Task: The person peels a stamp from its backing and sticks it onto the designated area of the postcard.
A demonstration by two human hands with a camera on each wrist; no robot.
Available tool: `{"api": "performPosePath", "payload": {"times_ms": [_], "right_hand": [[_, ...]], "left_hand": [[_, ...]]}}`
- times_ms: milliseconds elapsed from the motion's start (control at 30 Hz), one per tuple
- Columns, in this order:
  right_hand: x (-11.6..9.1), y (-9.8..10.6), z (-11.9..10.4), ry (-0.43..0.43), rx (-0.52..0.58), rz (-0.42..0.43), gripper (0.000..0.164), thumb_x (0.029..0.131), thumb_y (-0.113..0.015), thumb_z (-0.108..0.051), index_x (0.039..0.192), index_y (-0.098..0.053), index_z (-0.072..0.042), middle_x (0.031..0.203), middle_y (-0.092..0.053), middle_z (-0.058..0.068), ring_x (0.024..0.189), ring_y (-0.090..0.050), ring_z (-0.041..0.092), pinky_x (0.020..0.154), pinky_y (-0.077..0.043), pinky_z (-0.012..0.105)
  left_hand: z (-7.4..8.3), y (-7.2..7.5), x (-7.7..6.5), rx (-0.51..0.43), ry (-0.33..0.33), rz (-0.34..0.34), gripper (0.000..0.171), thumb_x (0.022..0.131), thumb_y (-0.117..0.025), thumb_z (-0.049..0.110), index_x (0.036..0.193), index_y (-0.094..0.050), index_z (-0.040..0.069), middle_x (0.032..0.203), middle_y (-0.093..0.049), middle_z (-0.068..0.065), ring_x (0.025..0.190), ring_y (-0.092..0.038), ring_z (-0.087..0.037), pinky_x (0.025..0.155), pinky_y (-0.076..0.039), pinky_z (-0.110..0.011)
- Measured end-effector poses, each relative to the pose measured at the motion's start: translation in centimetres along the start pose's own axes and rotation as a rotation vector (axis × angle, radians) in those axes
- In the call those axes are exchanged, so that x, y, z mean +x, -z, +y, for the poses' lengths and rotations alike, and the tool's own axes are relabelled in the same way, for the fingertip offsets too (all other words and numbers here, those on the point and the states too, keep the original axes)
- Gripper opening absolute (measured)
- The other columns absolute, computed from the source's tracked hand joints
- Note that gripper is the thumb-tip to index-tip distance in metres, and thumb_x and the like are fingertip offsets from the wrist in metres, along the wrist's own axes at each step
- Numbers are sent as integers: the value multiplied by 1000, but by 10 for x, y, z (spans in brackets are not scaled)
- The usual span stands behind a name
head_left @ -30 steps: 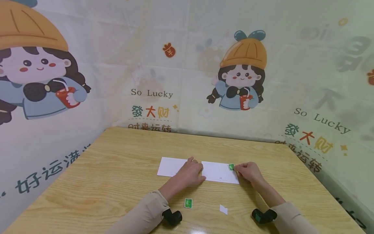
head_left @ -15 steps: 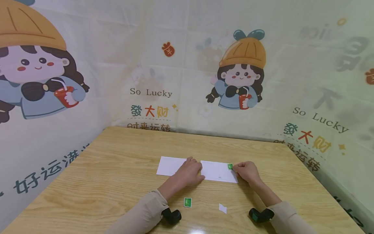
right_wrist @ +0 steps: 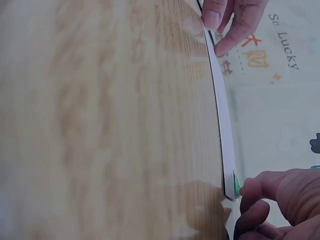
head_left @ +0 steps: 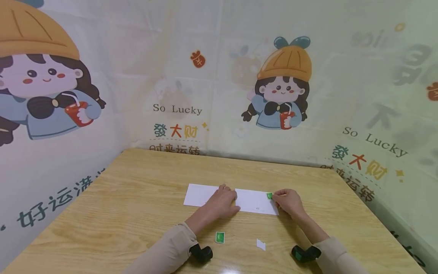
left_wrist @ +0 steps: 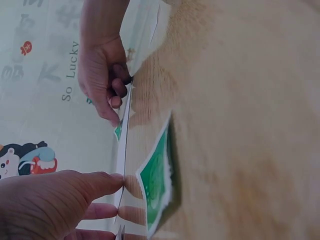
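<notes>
Green stamp [head_left: 269, 195], right hand [head_left: 289, 201] pinching, white paper [head_left: 254, 200] (left hand [head_left: 222, 201] touching)

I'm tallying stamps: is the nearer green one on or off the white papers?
Off: that green stamp lies on the wooden table, apart from both white papers.

The left hand [left_wrist: 55, 202] touches a white card [left_wrist: 122, 152]; the right hand [left_wrist: 101, 70] pinches a green stamp [left_wrist: 118, 132].

Pale, creased backdrop [head_left: 226, 23] with cartoon figures [head_left: 283, 85] and "So Lucky" lettering [head_left: 177, 109] behind a wood-grain table [head_left: 154, 169].
</notes>
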State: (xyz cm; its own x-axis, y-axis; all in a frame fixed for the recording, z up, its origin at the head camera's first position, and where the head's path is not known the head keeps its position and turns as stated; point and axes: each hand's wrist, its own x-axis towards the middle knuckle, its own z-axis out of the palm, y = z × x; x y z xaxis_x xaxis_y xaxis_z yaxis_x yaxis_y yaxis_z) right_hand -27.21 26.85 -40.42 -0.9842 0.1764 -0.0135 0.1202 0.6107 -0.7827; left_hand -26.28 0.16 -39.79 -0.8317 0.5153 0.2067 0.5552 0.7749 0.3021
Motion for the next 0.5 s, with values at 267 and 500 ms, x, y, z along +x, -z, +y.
{"api": "performPosePath", "payload": {"times_ms": [267,500], "right_hand": [[-9,4,-2,132,-74,13,23,93,-65,-11,108,-67,6,71,-68,5,60,-59,13,51,-42,25],[-23,9,-15,332,-343,29,23,92,-72,-12,108,-68,3,88,-72,9,78,-66,21,66,-53,37]], "left_hand": [[-1,-3,-1,-3,-1,9,26,92,-75,29,103,-72,5,110,-68,-10,129,-53,-33,118,-34,-45],[-2,-3,0,7,-1,16,26,92,-76,29,103,-73,6,111,-68,-10,130,-53,-33,117,-35,-45]]}}
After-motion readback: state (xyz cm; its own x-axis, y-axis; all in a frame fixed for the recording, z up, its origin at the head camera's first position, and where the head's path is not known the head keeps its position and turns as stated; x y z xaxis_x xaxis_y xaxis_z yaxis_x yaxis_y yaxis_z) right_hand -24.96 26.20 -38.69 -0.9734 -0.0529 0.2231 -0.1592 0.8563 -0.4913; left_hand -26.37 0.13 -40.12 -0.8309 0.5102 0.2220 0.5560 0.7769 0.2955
